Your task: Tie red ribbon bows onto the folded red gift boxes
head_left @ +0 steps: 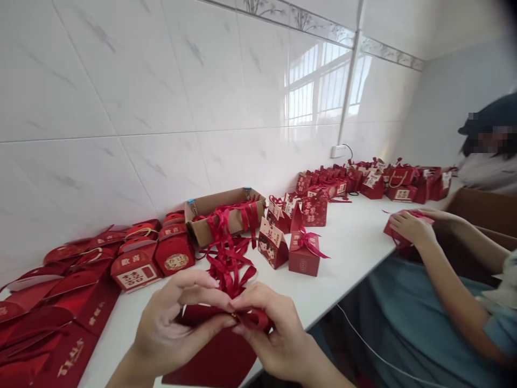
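Observation:
A dark red gift box stands at the table's near edge, right below my hands. At its top, the fingertips of my left hand and my right hand meet in a pinch. Between them is a red satin ribbon, with a loop showing under my right fingers. The fingertips partly cover the ribbon, so how it is knotted is hidden. Just beyond my hands, a tangle of loose red ribbons trails out of a cardboard box.
Red boxes crowd the left side. A bow-tied box stands right of the ribbons, beside several others. More finished-looking boxes line the wall. At right, a co-worker's hands hold a red box over the table edge.

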`<action>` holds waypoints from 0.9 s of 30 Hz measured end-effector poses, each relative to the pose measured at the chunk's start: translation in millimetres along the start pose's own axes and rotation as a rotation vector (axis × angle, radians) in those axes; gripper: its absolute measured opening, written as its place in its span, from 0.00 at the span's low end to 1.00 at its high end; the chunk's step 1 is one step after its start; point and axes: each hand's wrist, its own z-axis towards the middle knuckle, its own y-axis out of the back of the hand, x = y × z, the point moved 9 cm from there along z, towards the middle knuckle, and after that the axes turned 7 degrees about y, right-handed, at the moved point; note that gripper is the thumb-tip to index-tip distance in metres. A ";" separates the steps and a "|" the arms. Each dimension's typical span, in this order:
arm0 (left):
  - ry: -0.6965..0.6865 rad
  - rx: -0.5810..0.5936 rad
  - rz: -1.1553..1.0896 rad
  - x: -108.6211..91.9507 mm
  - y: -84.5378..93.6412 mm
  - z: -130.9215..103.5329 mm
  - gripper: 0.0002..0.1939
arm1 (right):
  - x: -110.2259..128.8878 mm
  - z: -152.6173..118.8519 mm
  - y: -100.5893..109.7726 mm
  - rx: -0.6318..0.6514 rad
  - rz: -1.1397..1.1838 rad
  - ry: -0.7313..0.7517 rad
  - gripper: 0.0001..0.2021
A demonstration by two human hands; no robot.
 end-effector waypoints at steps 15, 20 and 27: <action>0.366 -0.168 -0.183 -12.3 -113.6 -51.4 0.20 | -25.7 -151.9 87.7 -0.248 -0.012 -0.253 0.33; 0.496 -0.231 -0.038 15.1 -109.0 -80.3 0.21 | -17.9 -170.7 181.3 -0.558 -0.354 -0.294 0.22; 0.743 -0.216 0.621 73.0 -28.9 -138.2 0.17 | -107.6 -124.2 308.7 -0.624 -0.874 -0.406 0.30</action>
